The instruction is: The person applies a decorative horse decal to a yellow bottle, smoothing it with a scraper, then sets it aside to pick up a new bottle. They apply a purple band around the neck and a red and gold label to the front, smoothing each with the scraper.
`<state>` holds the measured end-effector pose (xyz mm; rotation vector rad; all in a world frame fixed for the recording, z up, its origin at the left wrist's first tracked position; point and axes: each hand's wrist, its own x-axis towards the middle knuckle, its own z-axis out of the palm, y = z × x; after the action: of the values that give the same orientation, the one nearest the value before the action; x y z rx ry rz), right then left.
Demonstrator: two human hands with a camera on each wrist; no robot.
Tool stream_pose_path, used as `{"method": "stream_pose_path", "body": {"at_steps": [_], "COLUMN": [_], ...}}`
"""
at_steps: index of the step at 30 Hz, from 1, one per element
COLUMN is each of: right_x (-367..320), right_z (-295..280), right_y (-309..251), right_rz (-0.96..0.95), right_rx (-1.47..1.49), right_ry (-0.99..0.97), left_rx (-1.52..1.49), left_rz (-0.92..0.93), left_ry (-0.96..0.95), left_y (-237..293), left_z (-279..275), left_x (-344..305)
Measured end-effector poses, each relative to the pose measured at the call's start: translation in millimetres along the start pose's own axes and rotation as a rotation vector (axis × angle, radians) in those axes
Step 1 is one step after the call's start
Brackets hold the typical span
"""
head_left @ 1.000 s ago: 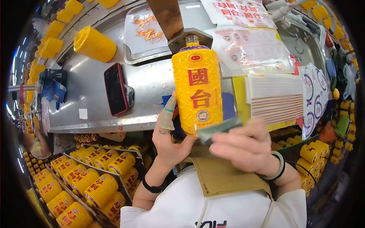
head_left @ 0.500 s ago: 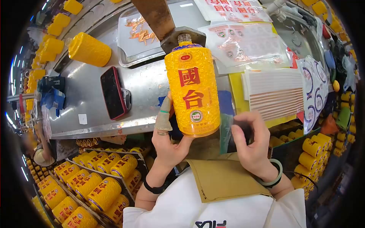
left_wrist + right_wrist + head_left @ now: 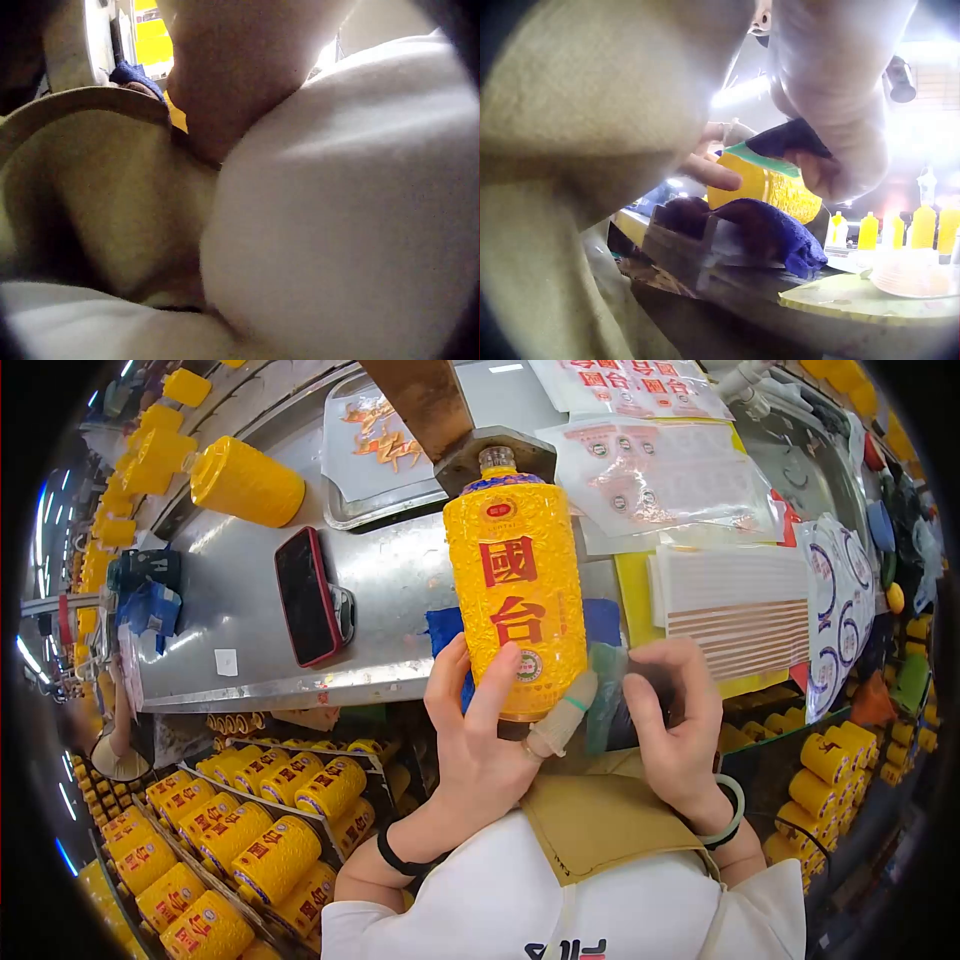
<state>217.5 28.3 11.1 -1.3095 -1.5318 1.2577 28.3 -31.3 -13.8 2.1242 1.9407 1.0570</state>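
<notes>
A yellow embossed bottle [image 3: 520, 580] with red characters lies with its clear neck toward a metal bracket and its base toward the person, over blue cloth. My left hand [image 3: 485, 760] is at the base, one straight digit across the bottle's front and another along its left edge. Its finger in a beige finger cot [image 3: 565, 715] points right, its tip right at a flat, dark, green-edged scraper [image 3: 605, 700]. My right hand [image 3: 680, 725] pinches that scraper between thumb and fingers, just right of the base; it also shows in the right wrist view. An arm and clothing fill the left wrist view.
A phone [image 3: 308, 598] and another yellow bottle [image 3: 245, 480] lie left on the metal table. Beyond is a tray [image 3: 350, 510] with gold-coloured stickers. Sticker sheets [image 3: 670, 480] and striped strips [image 3: 740, 620] lie right. Racks of bottles [image 3: 275, 850] stand below the table.
My left hand has moved from the bottle's left side across its base, its finger-cot finger now beside the scraper. My right hand drew the scraper off the base and still holds it on the right.
</notes>
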Motion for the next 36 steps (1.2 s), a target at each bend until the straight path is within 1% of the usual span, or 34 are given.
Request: {"method": "stream_pose_path", "body": {"at_steps": [3, 5, 6, 8, 10, 11, 12, 13, 15, 16, 17, 18, 19, 20, 21, 22, 24, 25, 26, 28, 29, 30, 32, 33, 34, 36], "right_x": [2, 4, 5, 9, 13, 16, 20, 24, 29, 33, 41, 49, 56, 60, 62, 67, 85, 93, 95, 99, 94, 96, 103, 116, 130, 154], "right_z": [0, -3, -4, -5, -8, -9, -10, -11, -7, -5, -6, -5, -2, 3, 14, 15, 16, 18, 19, 21, 23, 25, 26, 25, 20, 15], "right_y": [3, 3, 3, 4, 1, 0, -2, -5, -15, -23, -32, -40, -47, -54, -61, -64, -70, -75, -76, -76, -76, -74, -70, -73, -71, -55], "right_rz": [-0.027, -0.027, -0.026, -0.050, -0.136, -0.138, -0.224, -0.308, -0.314, -0.319, -0.406, -0.412, -0.556, -0.697, -0.747, -0.752, -0.987, -1.009, -1.014, -0.900, -0.826, -0.829, -0.887, -0.931, -0.934, -1.181], "right_rx": [0.027, 0.017, 0.005, 0.003, -0.079, -0.080, -0.122, -0.164, -0.116, -0.067, -0.128, -0.131, -0.244, -0.357, -0.436, -0.440, -0.628, -0.646, -0.648, -0.464, -0.387, -0.389, -0.529, -0.554, -0.587, -0.555], "right_ry": [0.047, 0.046, 0.046, 0.039, 0.018, 0.018, 0.008, -0.001, -0.016, -0.035, -0.112, -0.115, -0.240, -0.365, -0.298, -0.298, -0.130, -0.079, -0.078, -0.225, -0.406, -0.404, -0.327, -0.210, -0.100, 0.046], "left_rx": [0.002, -0.282, -0.280, -0.119, -0.104, -0.173, -0.243, -0.245, -0.349, -0.351, -0.292, -0.232, -0.233, -0.517, -0.804, -0.807, -0.708, -0.710, -0.673, -0.635, -0.620, -0.605, -0.626, -0.583, -0.541, -0.486], "left_rz": [0.046, -0.082, -0.083, 0.005, -0.031, -0.059, -0.084, -0.081, -0.170, -0.169, -0.111, -0.053, -0.052, -0.226, -0.399, -0.396, -0.346, -0.344, -0.324, -0.299, -0.318, -0.335, -0.320, -0.291, -0.262, -0.233], "left_ry": [0.034, 0.052, 0.053, 0.028, 0.023, 0.051, 0.078, 0.080, 0.097, 0.098, 0.099, 0.102, 0.111, 0.180, 0.247, 0.251, 0.127, 0.132, 0.124, 0.120, 0.131, 0.141, 0.122, 0.141, 0.160, 0.135], "left_y": [-7, -21, -18, -9, -11, -16, -20, -23, -27, -28, -27, -27, -26, -23, -22, -23, -23, -24, -25, -25, -21, -19, -23, -24, -24, -27], "left_z": [1, 4, 1, -5, -4, -1, 1, 2, 0, -3, -7, -9, -5, 3, 7, 5, -3, -3, -2, -4, -6, -7, -1, 0, 0, -3], "left_x": [-3, -16, -10, 7, 6, 3, 0, -3, -11, -8, -2, 2, -1, -6, -7, -6, -3, -3, -4, 0, 4, 7, 8, 8, 7, 6]}}
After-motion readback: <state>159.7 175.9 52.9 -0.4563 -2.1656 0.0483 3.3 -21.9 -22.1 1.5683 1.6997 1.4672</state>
